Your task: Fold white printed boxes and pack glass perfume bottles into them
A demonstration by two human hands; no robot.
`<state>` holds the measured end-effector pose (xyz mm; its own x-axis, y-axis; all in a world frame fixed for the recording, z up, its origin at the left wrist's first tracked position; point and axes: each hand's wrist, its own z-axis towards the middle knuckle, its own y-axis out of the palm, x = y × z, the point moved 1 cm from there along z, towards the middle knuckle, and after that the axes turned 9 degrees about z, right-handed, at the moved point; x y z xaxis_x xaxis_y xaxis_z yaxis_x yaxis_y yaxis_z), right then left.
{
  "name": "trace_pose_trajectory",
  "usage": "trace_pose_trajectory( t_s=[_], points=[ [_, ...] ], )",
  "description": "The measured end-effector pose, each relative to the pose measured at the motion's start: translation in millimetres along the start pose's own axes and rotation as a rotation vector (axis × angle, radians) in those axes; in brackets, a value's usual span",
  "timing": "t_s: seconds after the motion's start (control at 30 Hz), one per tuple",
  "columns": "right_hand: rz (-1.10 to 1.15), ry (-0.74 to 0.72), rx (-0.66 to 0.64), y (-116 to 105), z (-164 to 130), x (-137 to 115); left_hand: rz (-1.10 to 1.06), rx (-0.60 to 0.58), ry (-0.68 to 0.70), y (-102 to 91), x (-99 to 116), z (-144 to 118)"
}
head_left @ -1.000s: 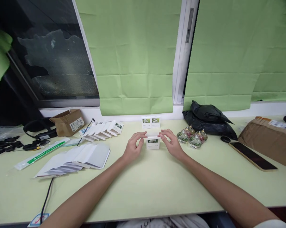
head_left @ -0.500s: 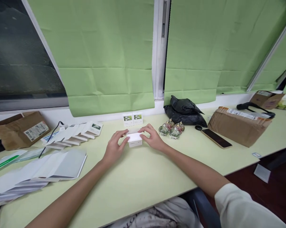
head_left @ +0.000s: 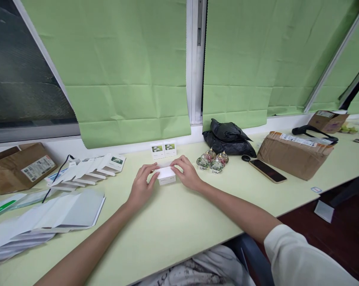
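A small white box (head_left: 166, 175) rests on the pale green table (head_left: 179, 222) in front of me. My left hand (head_left: 142, 186) grips its left end with thumb and fingers. My right hand (head_left: 187, 173) holds its right end, fingers curled over the top. Two more small white boxes (head_left: 163, 149) with green pictures stand upright behind it, near the wall. A fanned row of flat white box blanks (head_left: 90, 169) lies to the left.
Several round glass ornaments (head_left: 213, 161) sit right of my hands, with a black bag (head_left: 228, 139) behind them. A phone (head_left: 267, 170) and a brown parcel (head_left: 295, 153) lie further right. White flat sheets (head_left: 48, 216) and a cardboard box (head_left: 21, 167) are at left.
The view has swung to the right. The small box now shows its plain white top instead of the pictured face, with both hands still closed on it.
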<state>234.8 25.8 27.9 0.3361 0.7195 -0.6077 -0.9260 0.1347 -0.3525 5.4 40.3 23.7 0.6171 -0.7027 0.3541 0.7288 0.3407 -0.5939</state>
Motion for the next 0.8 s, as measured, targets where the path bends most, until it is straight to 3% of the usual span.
trace_pose_trajectory(
  t_s=[0.13,0.3,0.47,0.63,0.8],
  points=[
    [0.111,0.042,-0.036,2,-8,0,-0.037,-0.046,-0.074,-0.9,0,-3],
    [0.326,0.234,-0.011,12,-13,19,-0.162,-0.080,-0.118,0.7,1,-7],
    [0.419,0.334,-0.053,19,-13,41,-0.220,-0.257,-0.193,9.4,-6,-13],
    [0.377,0.351,-0.092,17,-11,54,-0.122,-0.370,-0.236,16.8,-22,-19],
    [0.128,0.397,0.049,0,-4,72,0.119,-0.429,-0.197,11.8,-35,-21]
  ],
)
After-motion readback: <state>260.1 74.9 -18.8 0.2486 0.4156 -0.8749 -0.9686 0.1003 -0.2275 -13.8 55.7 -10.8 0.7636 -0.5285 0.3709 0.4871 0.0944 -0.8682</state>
